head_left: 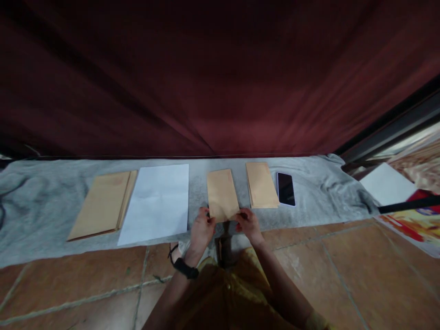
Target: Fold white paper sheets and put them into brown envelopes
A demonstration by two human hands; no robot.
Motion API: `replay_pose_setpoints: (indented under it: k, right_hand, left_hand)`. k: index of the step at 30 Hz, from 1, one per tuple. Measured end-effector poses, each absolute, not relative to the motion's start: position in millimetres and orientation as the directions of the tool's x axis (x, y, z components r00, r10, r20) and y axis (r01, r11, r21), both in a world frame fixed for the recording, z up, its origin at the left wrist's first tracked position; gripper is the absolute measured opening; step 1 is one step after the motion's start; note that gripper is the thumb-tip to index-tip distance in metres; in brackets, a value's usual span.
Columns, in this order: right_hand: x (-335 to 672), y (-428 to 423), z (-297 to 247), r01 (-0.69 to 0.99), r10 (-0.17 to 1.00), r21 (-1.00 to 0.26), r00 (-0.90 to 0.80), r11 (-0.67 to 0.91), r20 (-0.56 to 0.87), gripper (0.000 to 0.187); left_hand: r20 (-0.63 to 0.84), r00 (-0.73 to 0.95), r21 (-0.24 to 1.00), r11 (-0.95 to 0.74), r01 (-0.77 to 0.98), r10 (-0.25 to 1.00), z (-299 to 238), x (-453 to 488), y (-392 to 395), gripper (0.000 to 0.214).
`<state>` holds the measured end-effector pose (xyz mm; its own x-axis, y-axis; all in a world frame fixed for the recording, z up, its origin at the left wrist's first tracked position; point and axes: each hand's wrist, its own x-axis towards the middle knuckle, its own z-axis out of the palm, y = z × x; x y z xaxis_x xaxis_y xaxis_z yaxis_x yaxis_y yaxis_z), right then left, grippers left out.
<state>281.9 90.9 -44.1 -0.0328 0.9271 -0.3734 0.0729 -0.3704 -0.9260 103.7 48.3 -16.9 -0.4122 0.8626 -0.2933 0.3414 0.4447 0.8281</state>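
A small brown paper envelope (222, 192) lies in front of me on the grey cloth, tilted slightly, its near edge toward my body. My left hand (202, 230) pinches its lower left corner between thumb and fingers. At the lower right corner, my right hand (248, 223) grips the same envelope in a like pinch. Just right of it lies a small stack of similar brown envelopes (263, 185). To the left, a white sheet of paper (158, 201) lies flat, partly beside a stack of larger brown envelopes (101, 201).
A phone (286, 189) with a dark screen lies right of the small stack. The grey cloth (319, 192) covers a long narrow surface against a dark red curtain (220, 91). At far right are a white sheet (388, 184) and a colourful printed item (415, 224). Tiled floor (309, 256) lies below.
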Motion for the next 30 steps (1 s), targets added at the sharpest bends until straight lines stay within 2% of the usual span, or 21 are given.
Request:
replay_pose_setpoints:
  k: [3,7,10,15,18,26,28,30]
  right_hand:
    - [281.5,95.6,-41.6,0.103,0.944,-0.94,-0.013,-0.326,-0.329,0.031]
    - [280.9,101.6,-39.7,0.163,0.951,-0.937,0.011,-0.308,-0.31,0.026]
    - [281.2,103.4,-40.6,0.175,0.946,-0.931,0.01,-0.321,-0.325,0.025]
    - [283.0,103.9,-44.4,0.167,0.937,-0.923,0.018,-0.346,-0.348,0.028]
    - [284.0,104.3,-45.5,0.17,0.941,-0.927,0.005,-0.335,-0.339,0.026]
    - [285.3,103.1,-44.9,0.11,0.933,-0.927,0.003,-0.358,-0.36,0.027]
    - [285.5,103.1,-45.7,0.089,0.935,-0.931,-0.002,-0.354,-0.356,0.028]
    - [285.3,103.5,-45.9,0.055,0.935,-0.934,-0.006,-0.353,-0.353,0.03]
  left_hand:
    - [-0.124,-0.393,0.674,0.368,0.641,0.911,-9.3,108.9,51.1,0.046]
    - [-0.095,-0.202,0.356,0.223,0.907,0.975,-5.6,119.8,52.3,0.042]
    - [-0.077,-0.123,0.202,0.136,0.97,0.989,-6.2,128.9,51.1,0.045]
    - [-0.015,-0.04,0.051,0.041,0.998,0.999,-10.2,136.2,46.4,0.041]
    - [0.011,-0.009,0.032,0.008,0.999,1.0,-14.3,135.8,43.6,0.042]
    - [0.019,0.005,0.104,-0.007,0.995,1.0,-16.8,131.2,41.4,0.047]
    - [0.028,-0.026,0.168,0.021,0.986,0.999,-14.9,128.8,39.8,0.048]
    - [0.049,-0.109,0.314,0.088,0.945,0.993,-13.2,125.6,38.2,0.047]
